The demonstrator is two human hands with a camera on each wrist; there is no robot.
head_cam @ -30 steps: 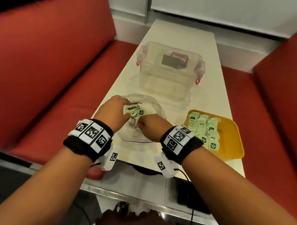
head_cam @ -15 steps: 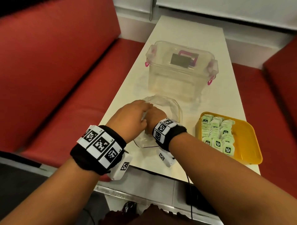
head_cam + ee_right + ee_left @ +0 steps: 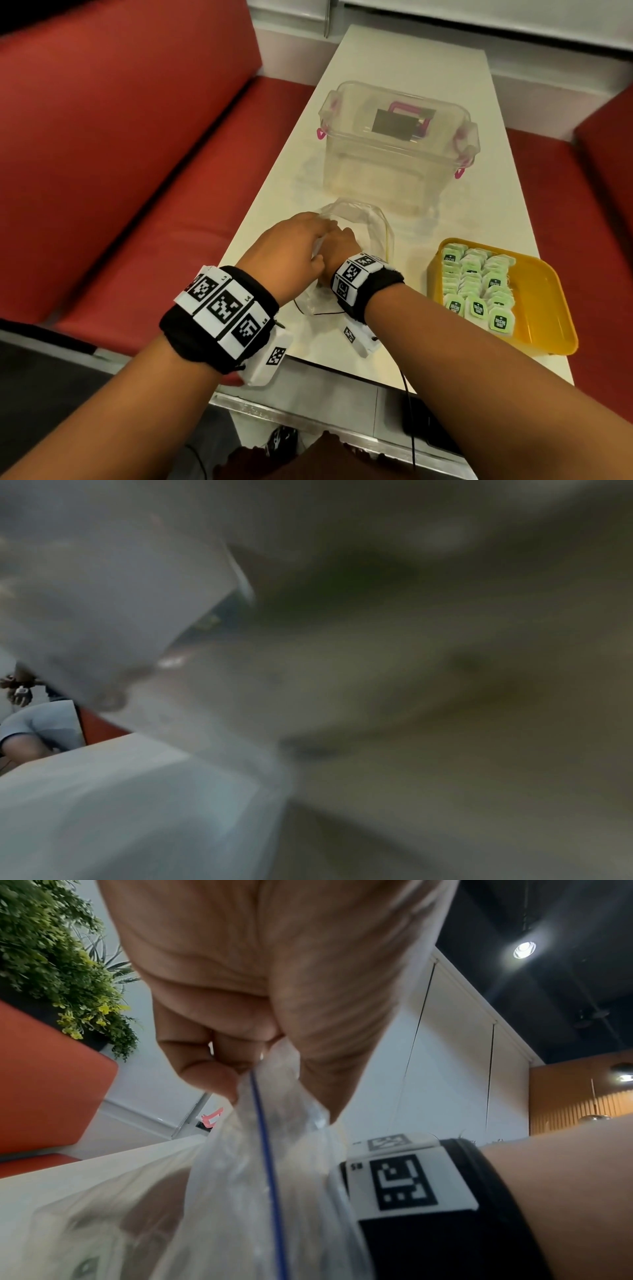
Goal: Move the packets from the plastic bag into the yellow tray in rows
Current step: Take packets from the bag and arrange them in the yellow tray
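Here left hand [image 3: 260, 993] pinches plastic bag [image 3: 274, 1150].

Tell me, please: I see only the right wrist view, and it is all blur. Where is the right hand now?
Observer: In the head view, the right hand goes into the mouth of the plastic bag. Its fingers are hidden.
Operator: What does the left hand do?
Observer: The left wrist view shows the left hand pinching the bag's rim beside the blue zip line.
Operator: Are packets in the tray?
Observer: Yes. The yellow tray holds rows of green packets on its left side, and its right side is bare.
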